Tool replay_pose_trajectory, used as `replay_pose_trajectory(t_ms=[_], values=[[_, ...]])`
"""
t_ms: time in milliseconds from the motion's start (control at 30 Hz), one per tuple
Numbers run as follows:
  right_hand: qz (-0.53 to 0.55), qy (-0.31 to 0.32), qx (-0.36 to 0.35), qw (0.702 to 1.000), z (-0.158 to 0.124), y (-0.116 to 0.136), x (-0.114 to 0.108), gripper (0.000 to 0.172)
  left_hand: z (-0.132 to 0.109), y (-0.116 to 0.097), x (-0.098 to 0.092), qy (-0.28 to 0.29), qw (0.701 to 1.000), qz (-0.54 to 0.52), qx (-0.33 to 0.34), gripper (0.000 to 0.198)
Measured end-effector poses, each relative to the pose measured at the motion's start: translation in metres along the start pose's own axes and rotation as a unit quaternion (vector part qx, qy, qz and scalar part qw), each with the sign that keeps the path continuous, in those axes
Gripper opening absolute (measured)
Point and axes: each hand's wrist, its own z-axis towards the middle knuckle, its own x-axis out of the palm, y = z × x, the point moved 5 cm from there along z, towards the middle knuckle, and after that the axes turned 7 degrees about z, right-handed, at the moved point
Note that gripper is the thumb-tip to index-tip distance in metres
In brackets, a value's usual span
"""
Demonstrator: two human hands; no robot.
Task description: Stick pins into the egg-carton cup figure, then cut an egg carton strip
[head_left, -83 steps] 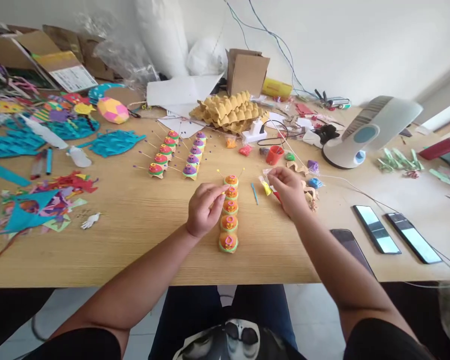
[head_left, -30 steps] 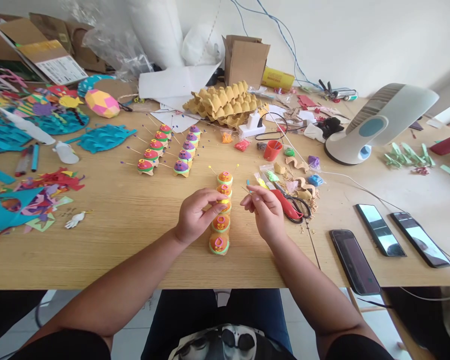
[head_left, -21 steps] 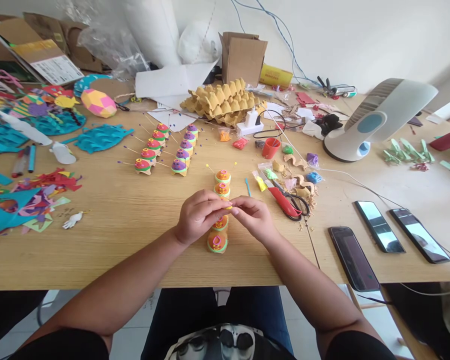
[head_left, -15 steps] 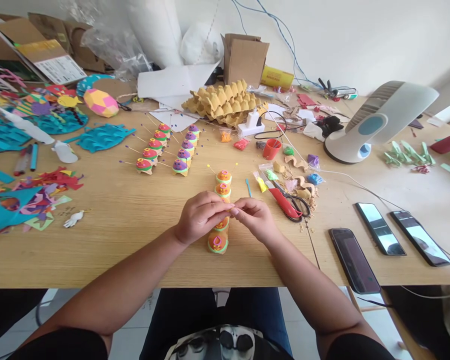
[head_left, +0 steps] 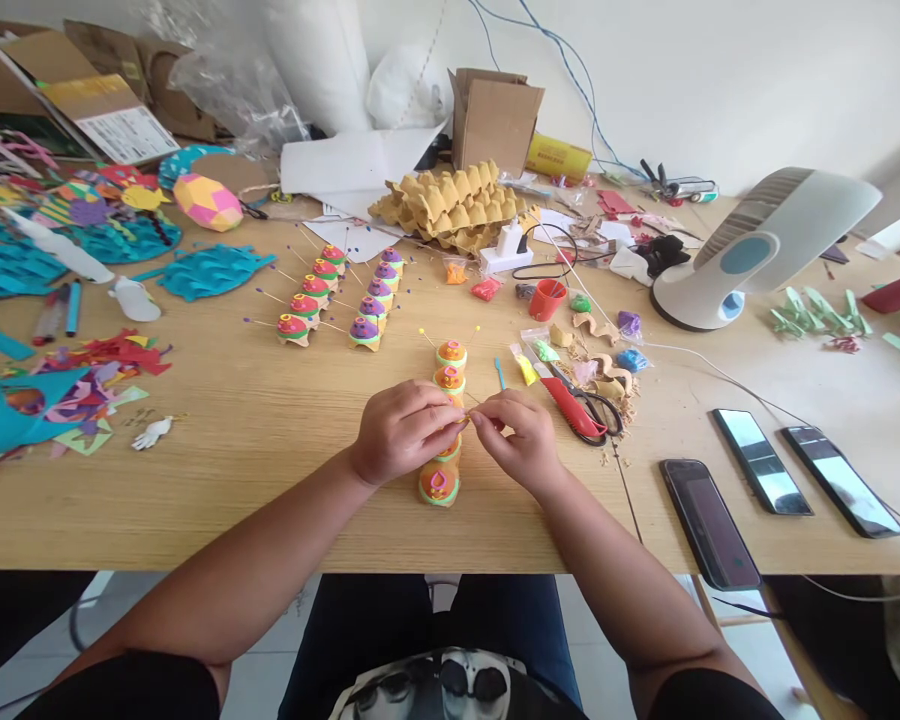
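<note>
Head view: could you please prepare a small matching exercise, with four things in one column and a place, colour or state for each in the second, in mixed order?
Things
1. orange row
2. cup
3. right hand
4. egg cartons

Descriptions
A. in front of the brown box
B. fingertips close to the left hand's fingertips
C. partly hidden by the left hand
D. red

Right pairs: 1-C, 2-D, 3-B, 4-A
</note>
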Motion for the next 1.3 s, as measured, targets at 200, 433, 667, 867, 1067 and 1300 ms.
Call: replay_pose_trajectory(t_ms=[200, 433, 667, 867, 1067, 1300], values=[[0.119, -0.109, 0.151, 0.975, -0.003, -0.022, -0.011, 0.03, -0.008, 0.018, -0.001, -0.052, 0.973, -0.09, -0.205, 0.017], [0.288, -0.078, 0.239, 0.924, -0.007, -0.04, 0.007, 0.033, -0.007, 0.022, 0.006, -0.031, 0.974, -0.104, -0.201, 0.02], [0.343, -0.057, 0.221, 0.911, -0.01, -0.039, 0.013, 0.036, -0.01, 0.02, 0.011, 0.017, 0.964, -0.153, -0.218, 0.018], [0.329, -0.042, 0.232, 0.914, -0.009, -0.032, 0.013, 0.034, -0.015, 0.021, 0.02, 0.032, 0.948, -0.201, -0.246, 0.02], [0.295, -0.051, 0.238, 0.924, -0.006, -0.027, 0.012, 0.036, -0.002, 0.011, 0.012, 0.043, 0.972, -0.153, -0.173, 0.03], [0.274, -0.014, 0.218, 0.937, -0.007, -0.025, 0.02, 0.037, -0.001, -0.001, 0.008, 0.021, 0.991, -0.096, -0.087, 0.023]])
